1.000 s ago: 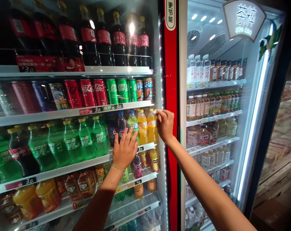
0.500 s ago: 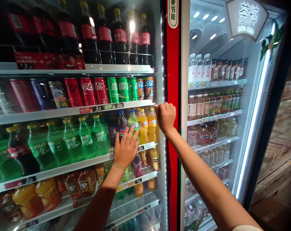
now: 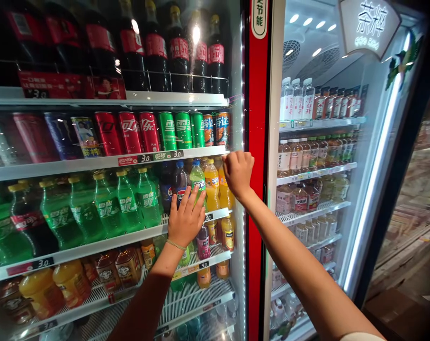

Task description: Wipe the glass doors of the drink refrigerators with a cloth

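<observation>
My left hand (image 3: 187, 218) lies flat with fingers spread on the glass door (image 3: 238, 227) of the drinks fridge, a thin band round its wrist. Behind its fingertips stand a green-labelled bottle (image 3: 197, 174) and dark cola bottles with blue caps (image 3: 180, 176). Curled closed, my right hand (image 3: 239, 174) is up by the right side of the same glass, near the red frame (image 3: 256, 123). Whatever its fingers hold, if anything, is hidden. Orange soda bottles (image 3: 211, 182) stand just left of it, one partly covered by it.
Shelves behind the glass carry green soda bottles (image 3: 106, 203), a row of cans (image 3: 129, 132) and large cola bottles (image 3: 156, 47). To the right stands a second lit fridge (image 3: 316, 124) with several shelves of bottled drinks and a fan-shaped sign (image 3: 369, 26).
My right hand has shifted a little left, off the red frame's edge and over the glass in front of the orange bottles. My left hand stays flat in nearly the same place.
</observation>
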Action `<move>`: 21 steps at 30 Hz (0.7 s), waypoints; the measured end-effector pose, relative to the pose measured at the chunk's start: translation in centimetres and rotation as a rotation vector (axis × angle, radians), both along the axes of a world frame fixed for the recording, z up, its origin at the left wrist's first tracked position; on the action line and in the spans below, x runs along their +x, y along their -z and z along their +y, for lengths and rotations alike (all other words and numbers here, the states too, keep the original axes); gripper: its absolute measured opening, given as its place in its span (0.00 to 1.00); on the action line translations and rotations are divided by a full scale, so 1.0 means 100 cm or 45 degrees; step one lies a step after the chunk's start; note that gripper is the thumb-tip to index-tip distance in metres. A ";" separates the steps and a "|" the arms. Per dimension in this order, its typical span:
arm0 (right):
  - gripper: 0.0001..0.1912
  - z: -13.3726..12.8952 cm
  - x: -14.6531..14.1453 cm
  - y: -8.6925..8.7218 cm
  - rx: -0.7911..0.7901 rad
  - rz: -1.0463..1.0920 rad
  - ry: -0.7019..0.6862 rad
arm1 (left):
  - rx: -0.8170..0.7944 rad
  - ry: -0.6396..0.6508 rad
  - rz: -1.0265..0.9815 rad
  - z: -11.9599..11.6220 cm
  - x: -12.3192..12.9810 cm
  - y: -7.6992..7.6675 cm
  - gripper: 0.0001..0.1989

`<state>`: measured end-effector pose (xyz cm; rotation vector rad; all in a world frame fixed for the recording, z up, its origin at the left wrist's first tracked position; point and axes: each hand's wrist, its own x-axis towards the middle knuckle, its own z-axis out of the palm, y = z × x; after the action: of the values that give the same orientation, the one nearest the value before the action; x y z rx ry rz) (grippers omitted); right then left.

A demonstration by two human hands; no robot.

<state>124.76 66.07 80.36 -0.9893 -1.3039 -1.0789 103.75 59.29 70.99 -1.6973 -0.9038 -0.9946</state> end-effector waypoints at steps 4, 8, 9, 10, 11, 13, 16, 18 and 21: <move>0.13 -0.012 -0.006 0.061 0.086 -0.352 -0.084 | 0.009 -0.015 0.015 -0.001 -0.001 0.000 0.33; 0.15 -0.008 0.020 0.072 0.078 -0.261 -0.015 | -0.001 0.015 0.003 -0.001 -0.002 -0.001 0.33; 0.16 -0.005 0.023 0.057 0.060 -0.154 0.020 | -0.001 0.015 -0.002 -0.001 -0.002 -0.002 0.33; 0.17 -0.001 0.022 0.038 0.045 -0.044 0.042 | 0.003 0.012 -0.004 0.000 -0.002 -0.002 0.33; 0.17 0.001 0.017 0.020 0.030 0.044 0.045 | 0.007 0.006 -0.003 0.000 -0.002 -0.002 0.33; 0.17 0.003 -0.002 -0.002 0.002 0.095 -0.005 | 0.029 -0.002 -0.006 0.001 -0.002 -0.002 0.33; 0.12 -0.005 -0.027 0.020 -0.052 -0.064 -0.103 | 0.095 -0.039 -0.087 0.000 -0.002 0.000 0.33; 0.08 -0.011 -0.026 0.055 -0.058 -0.214 -0.162 | 0.105 -0.064 -0.122 -0.004 -0.003 0.001 0.33; 0.07 -0.011 -0.001 0.077 -0.060 -0.267 -0.182 | 0.008 -0.054 -0.071 -0.013 -0.011 -0.004 0.32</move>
<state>124.64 64.97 72.70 -0.8193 -1.5525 -1.0672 102.61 58.00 71.42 -1.6453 -0.9679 -1.0201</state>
